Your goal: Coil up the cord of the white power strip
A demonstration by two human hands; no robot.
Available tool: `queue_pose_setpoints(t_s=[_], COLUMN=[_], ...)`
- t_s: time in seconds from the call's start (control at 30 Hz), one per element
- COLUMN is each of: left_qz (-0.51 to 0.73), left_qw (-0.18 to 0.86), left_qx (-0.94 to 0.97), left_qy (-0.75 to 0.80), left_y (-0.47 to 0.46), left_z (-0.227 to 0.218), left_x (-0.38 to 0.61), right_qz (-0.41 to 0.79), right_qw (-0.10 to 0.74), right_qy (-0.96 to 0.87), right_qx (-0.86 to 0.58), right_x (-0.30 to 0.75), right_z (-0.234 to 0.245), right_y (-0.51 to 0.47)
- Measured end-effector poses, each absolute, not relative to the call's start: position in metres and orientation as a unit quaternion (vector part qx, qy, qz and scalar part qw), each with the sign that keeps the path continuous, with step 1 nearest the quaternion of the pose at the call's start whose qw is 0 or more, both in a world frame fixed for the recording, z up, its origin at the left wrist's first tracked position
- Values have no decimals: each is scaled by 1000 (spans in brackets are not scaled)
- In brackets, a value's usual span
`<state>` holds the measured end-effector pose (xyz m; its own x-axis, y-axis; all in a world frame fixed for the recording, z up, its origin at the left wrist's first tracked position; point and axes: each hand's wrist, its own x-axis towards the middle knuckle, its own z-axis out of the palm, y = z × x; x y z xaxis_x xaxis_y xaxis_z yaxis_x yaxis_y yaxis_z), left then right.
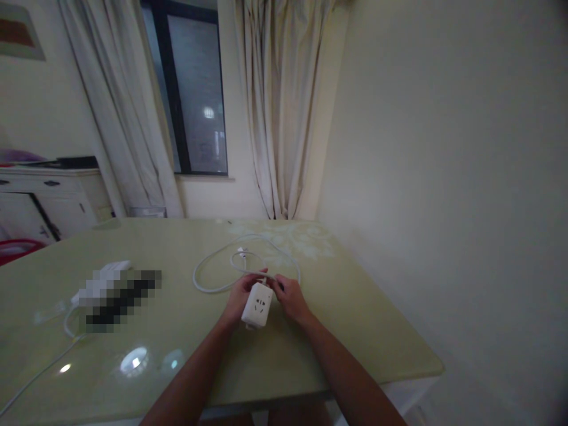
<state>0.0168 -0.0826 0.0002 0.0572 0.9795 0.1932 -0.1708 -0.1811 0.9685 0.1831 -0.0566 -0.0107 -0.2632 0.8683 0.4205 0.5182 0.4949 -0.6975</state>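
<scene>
A small white power strip [258,305] with a socket face turned up lies between my forearms, close to the table's front. My left hand [245,291] is curled around its far left side, and its fingers reach to where the cord leaves the block. With fingers closed, my right hand [287,291] pinches the white cord [290,258] just right of the block. The cord runs in loose loops over the tabletop beyond my hands. Its white plug [242,252] rests inside the loops.
The pale green glossy table [177,367] meets a plain wall [444,177] along its right side. At the left lie another white power strip [118,267] with a cord and a blurred dark object [124,300]. Curtains [284,118] and a window stand behind, a white cabinet [66,201] far left.
</scene>
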Motion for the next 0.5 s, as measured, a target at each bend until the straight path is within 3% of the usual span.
queue_pose_setpoints(t_s=[0.2,0.37,0.5], left_qz=[637,622,615], left_qw=[391,388,399], left_qx=[520,519,532], left_qy=[412,440,424], left_y=[-77,-78,-82], left_z=[-9,-9,-6], left_x=[15,17,20], right_qz=[191,123,122], right_qw=[350,239,240], right_qy=[-821,-873,-878], right_qx=[-408,-407,-396], right_x=[179,174,174], right_z=[-11,-10,-10], right_y=[-65,-74,-73])
